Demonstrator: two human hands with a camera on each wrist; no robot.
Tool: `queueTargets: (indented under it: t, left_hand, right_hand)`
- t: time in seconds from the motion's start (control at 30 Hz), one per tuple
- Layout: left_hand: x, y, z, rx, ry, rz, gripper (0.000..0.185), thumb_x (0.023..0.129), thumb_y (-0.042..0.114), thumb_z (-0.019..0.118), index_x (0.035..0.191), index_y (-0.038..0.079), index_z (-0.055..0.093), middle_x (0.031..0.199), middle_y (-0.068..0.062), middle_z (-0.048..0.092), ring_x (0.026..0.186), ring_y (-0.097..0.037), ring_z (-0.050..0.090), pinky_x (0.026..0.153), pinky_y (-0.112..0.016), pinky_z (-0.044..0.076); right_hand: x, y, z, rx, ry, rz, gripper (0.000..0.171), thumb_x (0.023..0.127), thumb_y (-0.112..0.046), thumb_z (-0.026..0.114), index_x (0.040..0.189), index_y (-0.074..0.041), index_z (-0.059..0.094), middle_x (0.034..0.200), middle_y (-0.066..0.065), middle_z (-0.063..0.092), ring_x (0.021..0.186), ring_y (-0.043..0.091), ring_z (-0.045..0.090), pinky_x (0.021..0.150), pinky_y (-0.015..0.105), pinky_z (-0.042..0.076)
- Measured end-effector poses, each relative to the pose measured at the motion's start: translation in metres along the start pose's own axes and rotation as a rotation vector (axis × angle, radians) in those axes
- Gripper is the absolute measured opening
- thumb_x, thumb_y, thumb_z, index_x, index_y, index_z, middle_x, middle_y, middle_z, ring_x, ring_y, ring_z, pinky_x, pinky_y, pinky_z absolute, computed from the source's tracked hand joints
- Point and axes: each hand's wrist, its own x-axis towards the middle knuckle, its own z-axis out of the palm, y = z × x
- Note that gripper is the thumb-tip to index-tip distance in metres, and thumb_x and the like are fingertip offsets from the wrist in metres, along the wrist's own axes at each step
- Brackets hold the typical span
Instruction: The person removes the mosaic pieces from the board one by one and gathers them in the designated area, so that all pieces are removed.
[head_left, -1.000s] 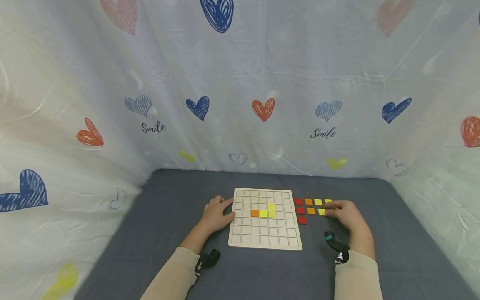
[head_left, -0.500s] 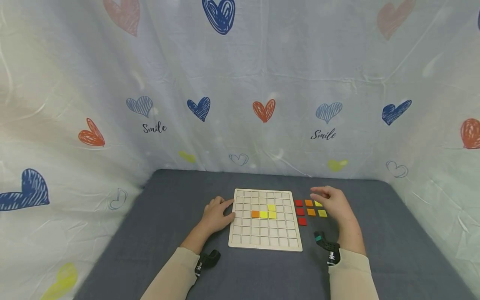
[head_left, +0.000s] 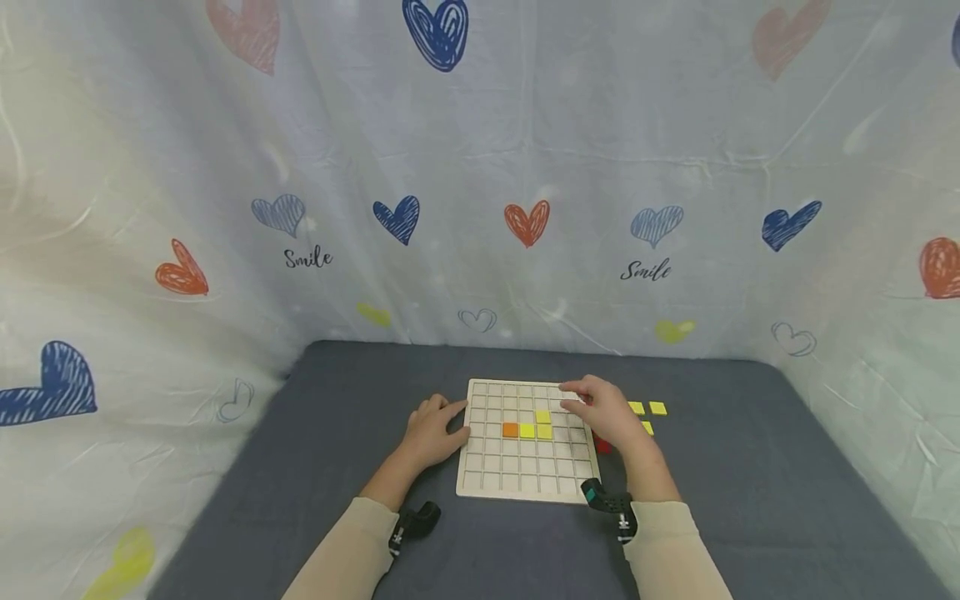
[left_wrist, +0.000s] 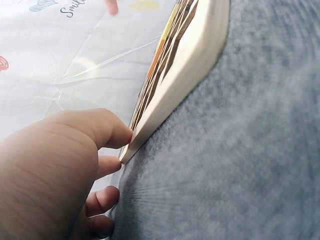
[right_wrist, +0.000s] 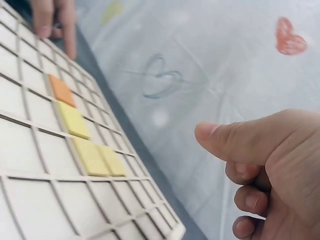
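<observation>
Your left hand (head_left: 431,431) rests fingers against grid board (head_left: 517,479) left edge. Your right hand (head_left: 606,412), moved off loose tiles (head_left: 657,407), hovers over board's right side, fingers curled; held tile cannot tell.

the pale wooden square grid board (head_left: 525,467) lies flat on the grey cloth. in its cells sit one orange square tile (head_left: 510,429) and three yellow square tiles (head_left: 536,430): orange and two yellows in a row, the third yellow above the row's right end.
</observation>
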Motion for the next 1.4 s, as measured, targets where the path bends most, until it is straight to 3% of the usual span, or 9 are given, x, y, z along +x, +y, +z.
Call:
queueTargets:
  t: [0.17,0.3,0.4,0.47,0.9,1.23,1.4]
  left_hand:
    - [-0.005,-0.001,0.001,-0.003,-0.004,-0.009,0.050,0.085,0.039,0.057,0.131,0.020,0.054,0.093,0.001,0.042,0.077,-0.016,0.034,0.069,-0.036,0.026]
    - [-0.006,0.000,0.003,0.000,-0.013,-0.015,0.050,0.085,0.041,0.056,0.131,0.022,0.053,0.093,0.001,0.042,0.077,-0.016,0.033,0.068,-0.035,0.025]
    - [-0.007,0.000,0.004,-0.001,-0.009,-0.012,0.050,0.085,0.040,0.057,0.131,0.022,0.053,0.093,0.001,0.042,0.076,-0.016,0.033,0.068,-0.035,0.025]
    - [-0.007,-0.001,0.004,0.000,-0.004,-0.009,0.050,0.085,0.039,0.057,0.131,0.021,0.054,0.093,0.001,0.042,0.077,-0.016,0.033,0.069,-0.036,0.025]
    - [-0.004,0.000,0.004,0.011,-0.004,-0.011,0.050,0.084,0.040,0.057,0.131,0.022,0.053,0.091,0.002,0.041,0.076,-0.015,0.033,0.068,-0.035,0.025]
    - [-0.001,0.001,0.002,0.005,-0.003,-0.013,0.049,0.084,0.039,0.057,0.131,0.023,0.053,0.091,0.003,0.040,0.077,-0.015,0.032,0.068,-0.035,0.024]
    - [0.001,0.000,0.002,0.012,-0.003,-0.014,0.050,0.084,0.040,0.057,0.131,0.023,0.053,0.091,0.003,0.040,0.077,-0.015,0.032,0.068,-0.035,0.024]
  right_hand:
    - [0.002,-0.007,0.026,-0.076,-0.049,0.010,0.033,0.086,-0.027,0.064,0.116,-0.013,0.066,0.080,0.001,0.050,0.067,0.019,0.043,0.056,0.034,0.034]
    - [-0.001,-0.004,0.042,-0.129,-0.029,0.054,0.029,0.084,-0.027,0.066,0.109,-0.013,0.070,0.093,0.000,0.060,0.080,0.019,0.056,0.068,0.036,0.045]
    - [-0.003,-0.001,0.049,-0.130,0.005,0.076,0.025,0.082,-0.026,0.067,0.104,-0.015,0.072,0.101,0.000,0.062,0.092,0.019,0.059,0.078,0.038,0.046]
    - [-0.004,0.000,0.052,-0.122,0.025,0.077,0.023,0.081,-0.025,0.068,0.102,-0.014,0.073,0.100,0.000,0.062,0.091,0.020,0.059,0.078,0.038,0.046]
    - [0.000,-0.003,0.051,0.004,0.051,0.134,0.028,0.080,-0.024,0.070,0.107,-0.016,0.070,0.108,0.001,0.063,0.100,0.025,0.059,0.080,0.042,0.047]
    - [0.004,-0.009,0.048,-0.044,0.034,0.095,0.026,0.082,-0.020,0.068,0.109,-0.017,0.069,0.098,-0.002,0.058,0.092,0.020,0.056,0.076,0.040,0.046]
    - [0.006,-0.010,0.047,-0.122,0.037,0.042,0.026,0.082,-0.019,0.068,0.108,-0.016,0.069,0.098,-0.002,0.059,0.090,0.019,0.057,0.075,0.038,0.047]
